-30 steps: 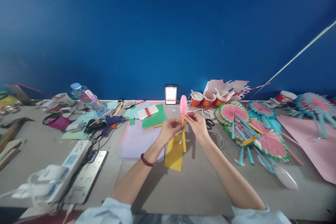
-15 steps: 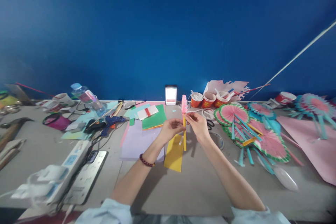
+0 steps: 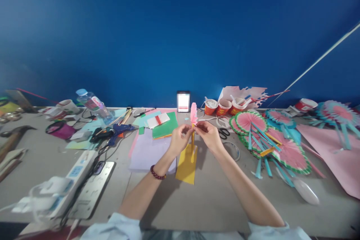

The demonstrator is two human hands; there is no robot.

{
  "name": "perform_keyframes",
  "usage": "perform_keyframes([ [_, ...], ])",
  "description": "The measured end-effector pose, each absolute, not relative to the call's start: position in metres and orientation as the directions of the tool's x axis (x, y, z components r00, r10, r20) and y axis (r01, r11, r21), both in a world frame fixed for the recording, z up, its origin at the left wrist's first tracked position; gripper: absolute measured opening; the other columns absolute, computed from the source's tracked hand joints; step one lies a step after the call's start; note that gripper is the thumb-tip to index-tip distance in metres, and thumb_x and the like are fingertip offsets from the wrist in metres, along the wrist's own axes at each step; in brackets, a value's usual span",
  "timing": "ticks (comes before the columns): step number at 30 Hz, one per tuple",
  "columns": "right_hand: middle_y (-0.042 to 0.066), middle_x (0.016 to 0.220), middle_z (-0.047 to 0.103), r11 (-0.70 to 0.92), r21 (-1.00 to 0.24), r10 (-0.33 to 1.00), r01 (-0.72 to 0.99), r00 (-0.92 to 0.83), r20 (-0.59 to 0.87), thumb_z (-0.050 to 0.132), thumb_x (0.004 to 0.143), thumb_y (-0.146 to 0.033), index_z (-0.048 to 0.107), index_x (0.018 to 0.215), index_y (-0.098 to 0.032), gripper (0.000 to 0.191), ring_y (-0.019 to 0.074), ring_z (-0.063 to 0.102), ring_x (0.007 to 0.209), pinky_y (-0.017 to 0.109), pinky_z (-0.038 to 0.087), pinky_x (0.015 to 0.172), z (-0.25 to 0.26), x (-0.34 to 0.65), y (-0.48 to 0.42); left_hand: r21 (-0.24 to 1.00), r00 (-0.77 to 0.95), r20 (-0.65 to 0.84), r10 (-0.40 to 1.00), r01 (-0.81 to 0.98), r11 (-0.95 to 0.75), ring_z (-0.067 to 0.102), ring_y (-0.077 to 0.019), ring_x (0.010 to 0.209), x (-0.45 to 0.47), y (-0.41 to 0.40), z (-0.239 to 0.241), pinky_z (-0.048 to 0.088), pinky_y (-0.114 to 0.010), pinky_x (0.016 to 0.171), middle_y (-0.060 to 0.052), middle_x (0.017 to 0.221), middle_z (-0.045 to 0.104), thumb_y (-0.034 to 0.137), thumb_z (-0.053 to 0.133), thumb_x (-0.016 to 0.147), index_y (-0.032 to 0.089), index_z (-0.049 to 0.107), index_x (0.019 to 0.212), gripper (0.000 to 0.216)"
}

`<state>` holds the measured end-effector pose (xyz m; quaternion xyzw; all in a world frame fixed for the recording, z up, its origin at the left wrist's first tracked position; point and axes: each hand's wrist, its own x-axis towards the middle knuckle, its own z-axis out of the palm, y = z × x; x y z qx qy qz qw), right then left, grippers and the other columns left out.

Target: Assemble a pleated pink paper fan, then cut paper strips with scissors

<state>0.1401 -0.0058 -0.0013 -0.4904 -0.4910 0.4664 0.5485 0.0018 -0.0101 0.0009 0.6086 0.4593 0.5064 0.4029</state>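
Between my two hands stands a pink paper flower (image 3: 194, 112), upright on a yellow paper strip (image 3: 192, 142) that hangs below it. My left hand (image 3: 181, 138) is closed, its fingertips pinching the strip just under the pink part. From the other side my right hand (image 3: 209, 135) pinches at the same spot, thumb and finger on the base of the flower. Beneath the hanging strip lies a yellow paper sheet (image 3: 185, 170) on the grey table. Purple paper (image 3: 150, 153) lies left of it, with green paper (image 3: 165, 123) behind.
At left are a blue glue gun (image 3: 120, 131), a power strip (image 3: 74, 176), a phone (image 3: 94, 189) and a plastic bottle (image 3: 94, 105). Red cups (image 3: 210, 107) line the back. Scissors (image 3: 224, 133), a tape roll (image 3: 234, 152) and pink-green paper fans (image 3: 289, 150) lie right.
Both hands have shifted slightly left with the flower and strip. The pink part has turned, and the fingers now pinch closer to its base.
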Motion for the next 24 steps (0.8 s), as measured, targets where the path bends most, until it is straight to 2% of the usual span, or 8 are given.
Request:
perform_keyframes([
  [7,0.004,0.076,0.071,0.089,-0.996,0.988,0.010,0.123,0.090,0.071,0.065,-0.035,0.065,0.076,-0.019,0.020,0.0186,0.066,0.071,0.033,0.053,0.073,-0.001,0.142,-0.005,0.969,0.130,0.206,0.970,0.108,-0.221,0.061,-0.0154,0.068,-0.001,-0.006,-0.005,0.046,-0.025,0.066,-0.003,0.074,0.068,0.034,0.069,0.074,0.017,0.066,0.076,0.018],
  [12,0.005,0.075,0.071,0.071,-0.997,0.991,-0.019,0.115,0.068,0.074,0.063,-0.040,0.065,0.076,-0.018,0.027,0.0193,0.066,0.071,0.032,0.054,0.071,0.001,0.143,-0.005,0.976,0.146,0.193,0.970,0.076,-0.206,0.061,-0.0140,0.068,-0.001,-0.006,-0.008,0.047,-0.025,0.067,-0.004,0.078,0.068,0.026,0.069,0.073,0.016,0.066,0.079,0.013],
  [18,0.004,0.074,0.071,0.080,-0.997,0.994,-0.014,0.079,0.079,0.073,0.063,-0.039,0.066,0.076,-0.018,0.025,0.0188,0.066,0.070,0.031,0.053,0.069,-0.001,0.144,-0.002,0.991,0.196,0.132,0.972,0.005,-0.135,0.064,-0.0155,0.069,-0.001,-0.004,-0.010,0.049,-0.027,0.068,-0.005,0.077,0.070,0.029,0.073,0.070,0.014,0.065,0.080,0.020],
  [21,0.004,0.075,0.071,0.117,-0.991,0.990,0.067,0.076,0.122,0.068,0.068,-0.035,0.066,0.077,-0.018,0.019,0.0187,0.066,0.070,0.031,0.052,0.069,-0.001,0.151,0.000,0.990,0.214,0.119,0.970,0.047,-0.131,0.065,-0.0176,0.076,-0.004,0.000,-0.008,0.050,-0.027,0.071,-0.008,0.083,0.071,0.034,0.071,0.073,0.014,0.066,0.083,0.024],
  [24,0.005,0.080,0.072,0.215,-0.931,0.965,0.294,0.086,0.250,0.062,0.074,-0.030,0.066,0.080,-0.018,0.014,0.0186,0.065,0.071,0.032,0.050,0.070,-0.002,0.161,0.003,0.961,0.203,0.098,0.974,0.234,-0.145,0.065,-0.0177,0.075,-0.012,0.003,-0.004,0.048,-0.026,0.066,-0.007,0.083,0.071,0.035,0.064,0.078,0.014,0.066,0.085,0.023],
])
